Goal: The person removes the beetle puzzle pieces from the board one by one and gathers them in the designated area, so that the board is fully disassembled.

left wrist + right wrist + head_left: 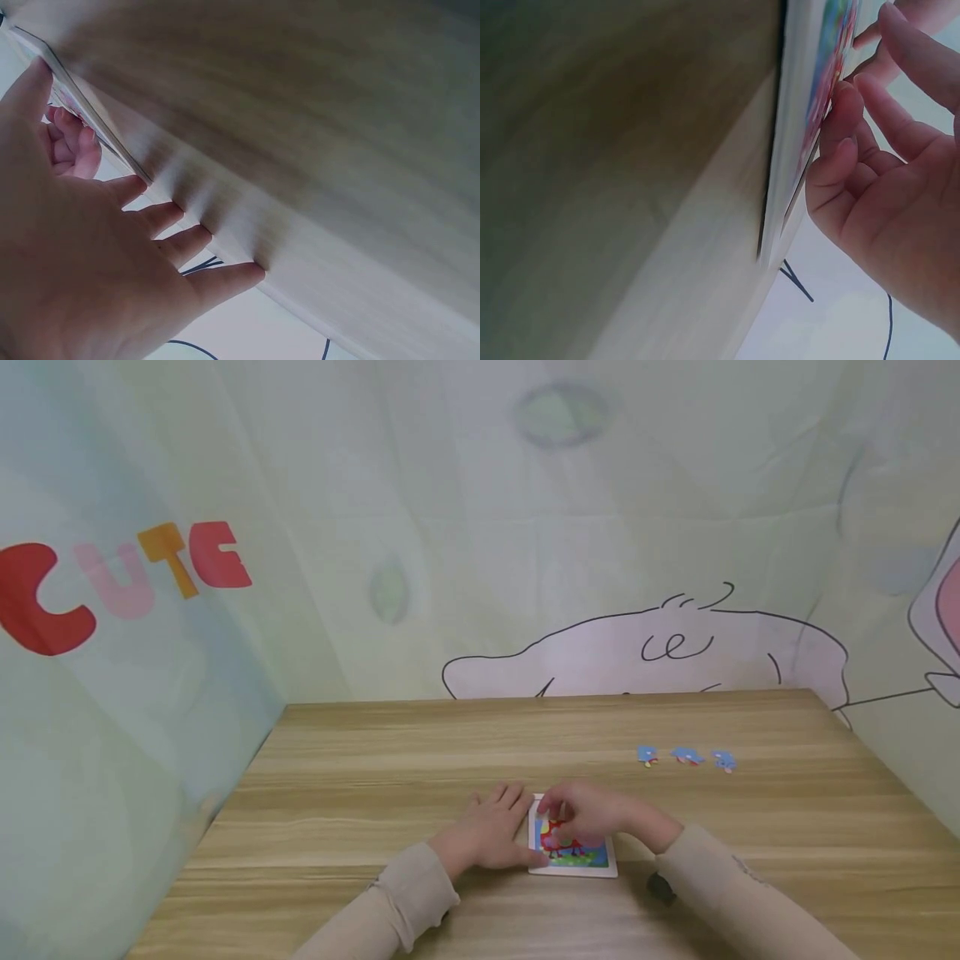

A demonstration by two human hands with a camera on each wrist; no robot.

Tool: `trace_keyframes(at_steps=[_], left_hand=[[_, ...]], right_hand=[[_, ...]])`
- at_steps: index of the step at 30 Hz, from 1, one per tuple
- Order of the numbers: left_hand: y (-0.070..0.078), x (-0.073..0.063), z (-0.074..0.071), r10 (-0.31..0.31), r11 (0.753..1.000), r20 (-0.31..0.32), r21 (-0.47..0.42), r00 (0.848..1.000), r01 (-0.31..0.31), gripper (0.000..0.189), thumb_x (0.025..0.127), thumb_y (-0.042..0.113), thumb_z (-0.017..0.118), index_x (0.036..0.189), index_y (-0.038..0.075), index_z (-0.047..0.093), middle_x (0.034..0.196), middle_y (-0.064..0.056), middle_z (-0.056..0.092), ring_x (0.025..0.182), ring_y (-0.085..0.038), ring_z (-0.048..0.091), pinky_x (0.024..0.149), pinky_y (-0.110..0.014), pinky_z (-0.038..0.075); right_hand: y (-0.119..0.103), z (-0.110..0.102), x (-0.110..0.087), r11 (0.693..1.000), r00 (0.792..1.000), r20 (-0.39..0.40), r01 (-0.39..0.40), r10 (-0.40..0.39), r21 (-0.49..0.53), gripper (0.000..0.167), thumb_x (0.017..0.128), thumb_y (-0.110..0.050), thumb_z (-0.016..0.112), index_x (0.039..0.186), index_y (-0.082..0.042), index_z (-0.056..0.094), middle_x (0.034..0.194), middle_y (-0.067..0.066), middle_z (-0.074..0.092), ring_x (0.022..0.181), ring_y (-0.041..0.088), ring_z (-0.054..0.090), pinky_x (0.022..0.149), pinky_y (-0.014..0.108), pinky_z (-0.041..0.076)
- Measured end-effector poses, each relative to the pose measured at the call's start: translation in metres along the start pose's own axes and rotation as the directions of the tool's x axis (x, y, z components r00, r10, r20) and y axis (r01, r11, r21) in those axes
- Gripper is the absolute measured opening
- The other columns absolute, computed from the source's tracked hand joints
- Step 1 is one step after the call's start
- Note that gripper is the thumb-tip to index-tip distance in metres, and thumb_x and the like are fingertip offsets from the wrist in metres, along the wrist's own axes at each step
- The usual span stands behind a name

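Note:
A small framed jigsaw puzzle (577, 858) lies on the table, with a white border and a red, blue and green picture. My left hand (495, 831) is spread flat at its left side; its thumb rests on the lower left of the frame, and the index fingertip touches the edge near the upper corner. Over the picture, my right hand (592, 810) bends its fingers down to the surface. In the right wrist view, the bent fingers (844, 112) meet the puzzle (821, 90) while the thumb stands apart. No piece shows between them. The right hand hides the picture's upper part.
Three loose blue puzzle pieces, a left one (647, 756), a middle one (687, 755) and a right one (723, 761), lie in a row farther back on the right. The wooden table (375, 752) meets a printed cloth backdrop (337, 568) at its back and left edges.

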State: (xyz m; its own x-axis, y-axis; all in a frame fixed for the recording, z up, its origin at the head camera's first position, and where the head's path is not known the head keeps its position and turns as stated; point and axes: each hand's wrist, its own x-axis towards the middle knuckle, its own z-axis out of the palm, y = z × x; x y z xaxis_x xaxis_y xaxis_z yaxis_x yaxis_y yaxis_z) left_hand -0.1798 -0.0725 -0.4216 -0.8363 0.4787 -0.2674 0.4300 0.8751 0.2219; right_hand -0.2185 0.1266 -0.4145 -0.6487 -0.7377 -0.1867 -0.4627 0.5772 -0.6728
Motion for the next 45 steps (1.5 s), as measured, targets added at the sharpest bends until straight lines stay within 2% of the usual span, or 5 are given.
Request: trace_keyframes(at_steps=[13,25,38,45], left_hand=[[-0.0026,0.0016,0.0027,0.003,1.000,-0.003,-0.009,1.000,-0.003,0.092,0.082,0.070,0.056,0.150,0.013,0.031,0.158,-0.011,0.024,0.146,-0.034,0.019,0.108,-0.067,0.022],[-0.0037,0.0019,0.0038,0.007,1.000,-0.011,-0.003,1.000,-0.007,0.091,0.082,0.070,0.056,0.149,0.013,0.032,0.158,-0.011,0.025,0.146,-0.034,0.019,0.108,-0.067,0.022],[-0.0019,0.0002,0.0008,0.011,1.000,-0.010,0.002,1.000,-0.011,0.093,0.083,0.070,0.056,0.150,0.011,0.031,0.158,-0.011,0.024,0.146,-0.034,0.020,0.107,-0.067,0.023],[-0.0018,0.0010,0.0014,0.007,1.000,-0.007,0.011,1.000,-0.007,0.094,0.083,0.070,0.055,0.151,0.011,0.030,0.158,-0.011,0.024,0.146,-0.033,0.019,0.108,-0.066,0.023]], right_hand=[[-0.0049,0.0063,0.0035,0.998,0.999,0.000,-0.042,0.042,-0.044,0.031,0.080,-0.007,0.077,0.107,-0.005,0.064,0.087,-0.002,0.054,0.079,0.015,0.049,0.071,0.027,0.045],[-0.0064,0.0083,0.0034,0.996,0.998,-0.006,-0.057,0.057,-0.062,0.032,0.080,-0.005,0.077,0.109,-0.004,0.063,0.087,-0.001,0.054,0.080,0.015,0.048,0.074,0.029,0.045],[-0.0076,0.0071,0.0033,0.995,0.996,0.003,-0.090,0.090,-0.033,0.031,0.080,-0.005,0.077,0.108,-0.005,0.063,0.090,-0.001,0.055,0.083,0.016,0.049,0.077,0.032,0.047],[-0.0042,0.0076,0.0041,0.997,0.997,0.002,-0.081,0.081,-0.012,0.026,0.082,-0.003,0.073,0.104,-0.007,0.061,0.088,-0.001,0.054,0.082,0.016,0.049,0.076,0.032,0.046]])
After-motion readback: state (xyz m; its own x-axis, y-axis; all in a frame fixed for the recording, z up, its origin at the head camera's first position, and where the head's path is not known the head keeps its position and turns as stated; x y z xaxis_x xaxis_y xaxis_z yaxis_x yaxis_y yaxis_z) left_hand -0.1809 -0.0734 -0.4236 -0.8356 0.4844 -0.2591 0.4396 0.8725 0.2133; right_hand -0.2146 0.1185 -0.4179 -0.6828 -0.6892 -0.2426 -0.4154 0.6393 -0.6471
